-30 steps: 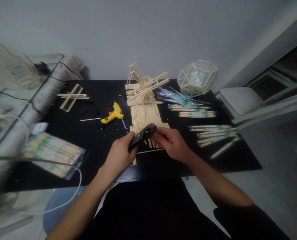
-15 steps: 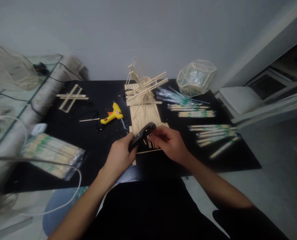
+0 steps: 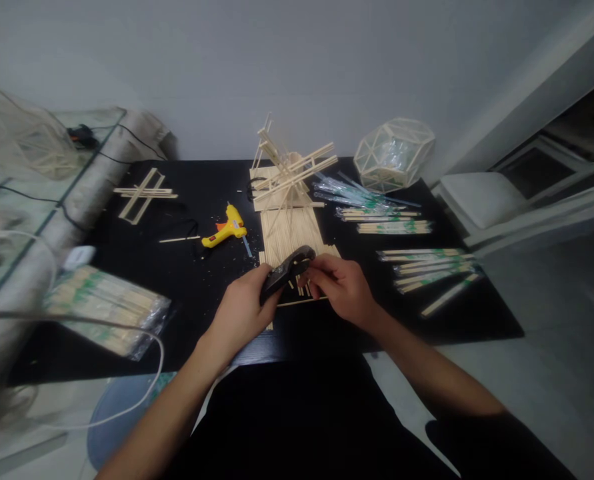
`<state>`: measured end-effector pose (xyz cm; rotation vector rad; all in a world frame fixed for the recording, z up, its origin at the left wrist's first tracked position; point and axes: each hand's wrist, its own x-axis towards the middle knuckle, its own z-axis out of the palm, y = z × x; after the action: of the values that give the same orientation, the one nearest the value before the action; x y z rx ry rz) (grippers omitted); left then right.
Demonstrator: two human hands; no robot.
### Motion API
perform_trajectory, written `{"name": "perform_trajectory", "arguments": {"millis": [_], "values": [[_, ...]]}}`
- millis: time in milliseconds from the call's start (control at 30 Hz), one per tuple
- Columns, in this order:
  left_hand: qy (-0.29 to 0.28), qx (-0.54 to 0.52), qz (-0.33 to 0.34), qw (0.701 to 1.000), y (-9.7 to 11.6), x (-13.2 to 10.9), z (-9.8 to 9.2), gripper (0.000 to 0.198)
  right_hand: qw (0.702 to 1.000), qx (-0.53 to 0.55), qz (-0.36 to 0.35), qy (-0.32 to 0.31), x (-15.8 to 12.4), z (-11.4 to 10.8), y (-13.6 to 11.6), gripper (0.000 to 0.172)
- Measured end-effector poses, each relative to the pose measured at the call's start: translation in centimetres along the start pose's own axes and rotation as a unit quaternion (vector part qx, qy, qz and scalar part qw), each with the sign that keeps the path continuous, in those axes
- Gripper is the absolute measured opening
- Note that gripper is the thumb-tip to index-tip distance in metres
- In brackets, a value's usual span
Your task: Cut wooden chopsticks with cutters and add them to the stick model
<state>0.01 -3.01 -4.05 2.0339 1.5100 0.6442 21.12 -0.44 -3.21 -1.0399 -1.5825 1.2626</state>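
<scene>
My left hand [image 3: 241, 308] is closed round the handles of a black cutting tool [image 3: 287, 267] whose head points up and to the right. My right hand [image 3: 339, 285] sits just right of the tool's head, fingers pinched together on a small wooden stick piece that I can barely make out. Both hands hover over short cut sticks [image 3: 301, 291] lying on the black table [image 3: 187, 287], in front of a flat mat of wooden sticks [image 3: 291, 233].
A yellow glue gun [image 3: 225, 230] lies left of the mat. A stick structure [image 3: 287, 170] stands behind it, a geometric stick ball [image 3: 393, 154] at back right. Wrapped chopstick packs [image 3: 427, 267] lie right, a large bag of them [image 3: 104, 307] left, crossed sticks [image 3: 144, 193] back left.
Almost nothing moved. The tool's head and my right fingers shifted slightly, staying close together over the cut sticks.
</scene>
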Motion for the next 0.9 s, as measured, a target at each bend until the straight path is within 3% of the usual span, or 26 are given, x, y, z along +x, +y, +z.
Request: {"name": "perform_trajectory", "arguments": {"millis": [500, 700, 900], "values": [[-0.031, 0.033, -0.075, 0.996, 0.51, -0.03, -0.19, 0.007, 1.000, -0.011, 0.010, 0.026, 0.23, 0.56, 0.58, 0.025], [-0.038, 0.064, -0.074, 0.994, 0.29, 0.03, -0.04, 0.006, 0.999, -0.019, 0.005, 0.027, 0.18, 0.46, 0.63, 0.023], [-0.023, 0.058, -0.041, 0.997, 0.25, 0.02, -0.50, 0.011, 1.000, 0.000, 0.009, -0.017, 0.55, 0.01, 0.27, 0.023]]}}
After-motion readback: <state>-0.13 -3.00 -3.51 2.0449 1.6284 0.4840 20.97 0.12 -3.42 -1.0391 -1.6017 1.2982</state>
